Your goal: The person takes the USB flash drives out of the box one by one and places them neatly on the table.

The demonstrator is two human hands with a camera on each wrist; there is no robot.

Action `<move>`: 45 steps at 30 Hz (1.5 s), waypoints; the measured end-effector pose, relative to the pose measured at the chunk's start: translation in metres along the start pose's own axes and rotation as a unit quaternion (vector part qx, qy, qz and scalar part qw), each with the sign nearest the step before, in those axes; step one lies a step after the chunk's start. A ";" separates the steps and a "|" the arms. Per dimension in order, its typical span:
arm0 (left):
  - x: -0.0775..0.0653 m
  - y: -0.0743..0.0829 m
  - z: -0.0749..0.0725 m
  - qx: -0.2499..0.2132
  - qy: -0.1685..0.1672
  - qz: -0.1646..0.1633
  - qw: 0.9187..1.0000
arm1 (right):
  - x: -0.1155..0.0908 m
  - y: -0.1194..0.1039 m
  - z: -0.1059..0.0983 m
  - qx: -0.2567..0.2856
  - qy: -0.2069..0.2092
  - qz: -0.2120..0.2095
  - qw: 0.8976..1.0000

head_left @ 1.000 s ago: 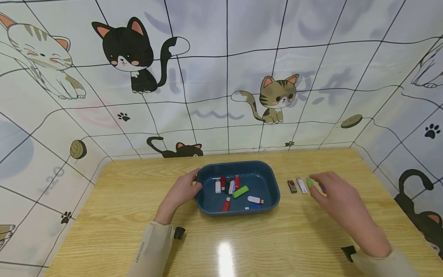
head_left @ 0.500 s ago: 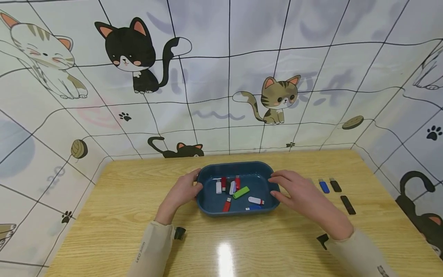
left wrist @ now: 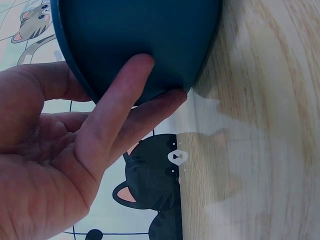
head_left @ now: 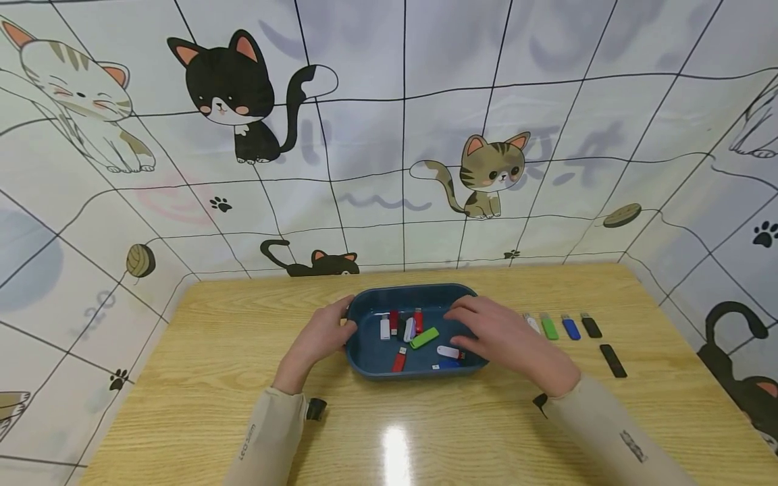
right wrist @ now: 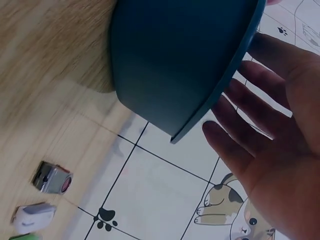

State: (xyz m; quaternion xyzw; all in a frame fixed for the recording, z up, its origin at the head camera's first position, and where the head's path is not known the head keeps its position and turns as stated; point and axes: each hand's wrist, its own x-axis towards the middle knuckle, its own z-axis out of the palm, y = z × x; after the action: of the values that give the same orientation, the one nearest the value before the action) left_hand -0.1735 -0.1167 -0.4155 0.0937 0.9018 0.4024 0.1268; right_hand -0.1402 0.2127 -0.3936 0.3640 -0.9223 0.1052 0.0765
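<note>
A dark blue plastic bin (head_left: pixel 371 361) holds several USB flash drives: white, red, black, a green flash drive (head_left: pixel 424 338) and a blue one. My left hand (head_left: pixel 319 334) grips the bin's left end; the left wrist view shows fingertips against the outer wall (left wrist: pixel 135 30). Over the bin's right end is my right hand (head_left: pixel 501 334), fingers loosely bent and reaching in past the rim. It is nearest a white flash drive with a red end (head_left: pixel 448 352). Nothing shows between its fingers in the right wrist view, where the palm (right wrist: pixel 285 185) is bare.
Right of the bin, a row on the wooden table (head_left: pixel 243 405) has a white flash drive (head_left: pixel 531 322), a green one (head_left: pixel 549 327), a blue one (head_left: pixel 570 327) and a black one (head_left: pixel 591 326). Another black drive (head_left: pixel 612 361) lies in front. Cat-print cloth walls (head_left: pixel 377 148) surround the table.
My right hand has left the green flash drive in the table row and moved left, past the bin's right rim to above its inside. My left hand has stayed on the bin.
</note>
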 end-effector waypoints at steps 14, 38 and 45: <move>0.000 0.001 0.000 -0.004 0.001 -0.003 1.000 | 0.021 0.002 0.010 0.082 -0.152 0.033 0.984; 0.000 0.000 0.000 0.005 0.001 0.003 1.000 | 0.040 -0.007 0.027 0.045 -0.243 0.039 0.968; 0.000 0.000 0.000 0.010 -0.001 -0.001 1.000 | 0.042 -0.005 0.030 0.050 -0.238 0.048 0.969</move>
State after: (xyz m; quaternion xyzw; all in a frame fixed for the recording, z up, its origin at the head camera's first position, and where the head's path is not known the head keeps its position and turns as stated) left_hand -0.1736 -0.1167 -0.4148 0.0942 0.9058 0.3928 0.1277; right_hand -0.1690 0.1747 -0.4129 0.3371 -0.9239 0.0652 -0.1689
